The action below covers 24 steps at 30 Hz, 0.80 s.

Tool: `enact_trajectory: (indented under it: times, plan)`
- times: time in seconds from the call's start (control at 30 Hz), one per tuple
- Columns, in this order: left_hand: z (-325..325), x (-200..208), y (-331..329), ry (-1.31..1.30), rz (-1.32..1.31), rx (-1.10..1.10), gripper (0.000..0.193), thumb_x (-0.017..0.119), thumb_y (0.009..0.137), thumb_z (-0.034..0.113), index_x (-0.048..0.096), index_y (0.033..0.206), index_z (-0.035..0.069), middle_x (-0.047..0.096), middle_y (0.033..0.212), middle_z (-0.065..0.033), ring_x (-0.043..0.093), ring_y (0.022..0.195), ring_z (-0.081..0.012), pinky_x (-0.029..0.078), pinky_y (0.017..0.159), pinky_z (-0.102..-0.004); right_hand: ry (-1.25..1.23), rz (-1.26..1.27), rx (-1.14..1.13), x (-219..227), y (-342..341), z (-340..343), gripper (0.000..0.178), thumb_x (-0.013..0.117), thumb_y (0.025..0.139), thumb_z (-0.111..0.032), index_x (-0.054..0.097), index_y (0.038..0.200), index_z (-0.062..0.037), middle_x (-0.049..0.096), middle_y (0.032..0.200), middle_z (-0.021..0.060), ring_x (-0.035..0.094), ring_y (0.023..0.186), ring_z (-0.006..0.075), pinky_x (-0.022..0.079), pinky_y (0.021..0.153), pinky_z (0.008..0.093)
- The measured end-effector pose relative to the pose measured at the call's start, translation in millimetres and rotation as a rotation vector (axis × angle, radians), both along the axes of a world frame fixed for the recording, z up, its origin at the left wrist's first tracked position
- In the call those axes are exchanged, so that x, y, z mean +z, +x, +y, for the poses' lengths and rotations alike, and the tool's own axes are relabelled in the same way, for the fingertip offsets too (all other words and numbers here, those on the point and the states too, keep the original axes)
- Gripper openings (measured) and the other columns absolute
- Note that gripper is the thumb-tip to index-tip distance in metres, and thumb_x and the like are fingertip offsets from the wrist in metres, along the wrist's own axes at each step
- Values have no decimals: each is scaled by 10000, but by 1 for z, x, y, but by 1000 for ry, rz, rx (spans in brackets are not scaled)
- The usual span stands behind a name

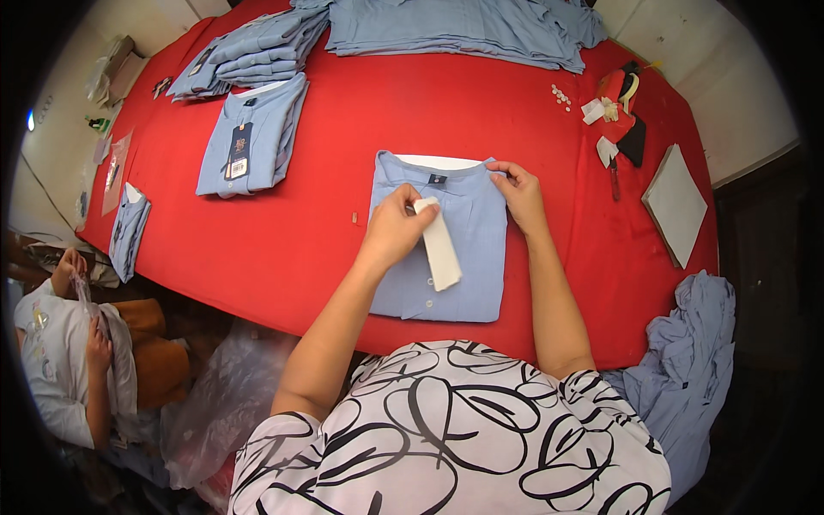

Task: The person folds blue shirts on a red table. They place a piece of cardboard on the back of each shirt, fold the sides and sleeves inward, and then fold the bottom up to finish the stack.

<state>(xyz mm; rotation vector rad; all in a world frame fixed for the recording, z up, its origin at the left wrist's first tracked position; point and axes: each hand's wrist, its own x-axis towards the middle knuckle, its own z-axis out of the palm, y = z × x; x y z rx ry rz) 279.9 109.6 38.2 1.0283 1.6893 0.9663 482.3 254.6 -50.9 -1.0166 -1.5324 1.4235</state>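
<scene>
One folded light-blue shirt (476, 270) is laid near the front edge of the red-covered desk (326, 249), with its collar turned away from the wearer. By the left hand (397, 225) a narrow white strip (443, 256) is gripped at its upper end, between thumb and fingers, and is slanted over the button front. By the right hand (520, 196) the shirt's upper right corner is pinched between thumb and fingertips. A white insert (438, 160) is seen along the collar, and a dark neck label (438, 179) is set just below it.

Farther back on the left, a second folded shirt is marked by a dark hang tag (239, 148), and behind it folded blue shirts (276, 51) are stacked. More blue garments (446, 33) are piled along the far edge. On the right, small white pieces (560, 97) are scattered, and a pale board (675, 206) is placed near the side edge. Blue cloth (682, 352) is heaped at the lower right. At the lower left, clear plastic (83, 294) is held by another person (69, 369), beside whom a larger plastic sheet (227, 395) is bunched
</scene>
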Motion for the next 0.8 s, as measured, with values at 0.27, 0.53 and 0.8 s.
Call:
enact_trajectory:
  times: [0.27, 0.53, 0.8]
  plan:
    - [-3, -10, 0, 26, -119, -27, 257, 657, 923, 243, 527, 903, 23, 685, 992, -172, 692, 884, -237, 535, 755, -345, 5, 40, 11, -4, -1, 2, 190, 614, 924, -29, 679, 1091, 37, 685, 1111, 91, 628, 1028, 128, 491, 893, 253]
    - [-16, 24, 4, -20, 681, -102, 433, 590, 959, 428, 584, 1060, 7, 702, 959, -186, 689, 881, -341, 513, 795, -436, 11, 3, -2, -5, 1, 2, 193, 614, 922, -28, 678, 1092, 38, 687, 1112, 97, 627, 1038, 135, 486, 905, 256]
    - [16, -21, -60, -148, 577, 109, 490, 576, 964, 400, 568, 1221, -17, 685, 1081, -229, 650, 1073, -370, 507, 919, -447, 29, -70, -24, 3, -2, -1, 195, 608, 926, -38, 688, 1091, 28, 690, 1130, 111, 626, 1071, 145, 477, 916, 259]
